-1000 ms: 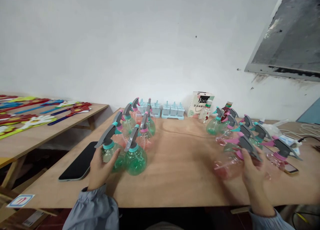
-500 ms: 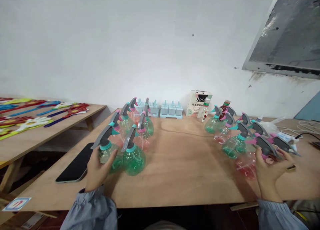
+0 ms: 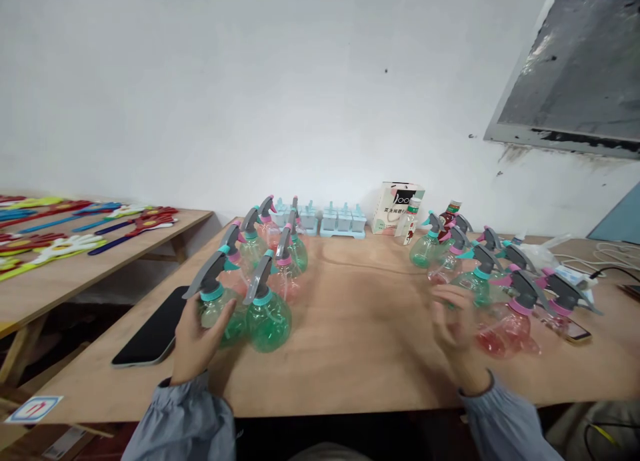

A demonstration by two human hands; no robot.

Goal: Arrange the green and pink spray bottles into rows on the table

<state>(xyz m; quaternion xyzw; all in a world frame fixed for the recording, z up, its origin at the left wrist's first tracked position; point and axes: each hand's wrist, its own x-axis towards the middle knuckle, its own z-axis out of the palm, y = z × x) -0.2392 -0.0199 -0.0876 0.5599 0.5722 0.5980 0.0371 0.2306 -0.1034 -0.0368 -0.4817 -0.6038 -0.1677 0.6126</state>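
Observation:
On the left, my left hand [image 3: 196, 341] is wrapped around a round green spray bottle [image 3: 233, 327] with a grey trigger head, standing upright on the table. Beside it stands another green spray bottle [image 3: 269, 322], with several more green and pink ones grouped behind. My right hand [image 3: 454, 324] is blurred by motion over the table, left of a pink spray bottle [image 3: 505, 329] and in front of a green spray bottle [image 3: 475, 284] in the right group. Its fingers are smeared; nothing clearly shows in them.
A black phone [image 3: 153, 327] lies left of my left hand, and another phone [image 3: 575, 331] at the right. Ice-pop moulds [image 3: 343, 221], a printed box [image 3: 395, 209] and a small labelled bottle [image 3: 410, 224] stand along the wall. Colourful flower-shaped pieces [image 3: 65, 247] cover the side table.
My right hand has come away from the pink spray bottles at the right and moved left, in front of the right group. My left hand stays around its green bottle.

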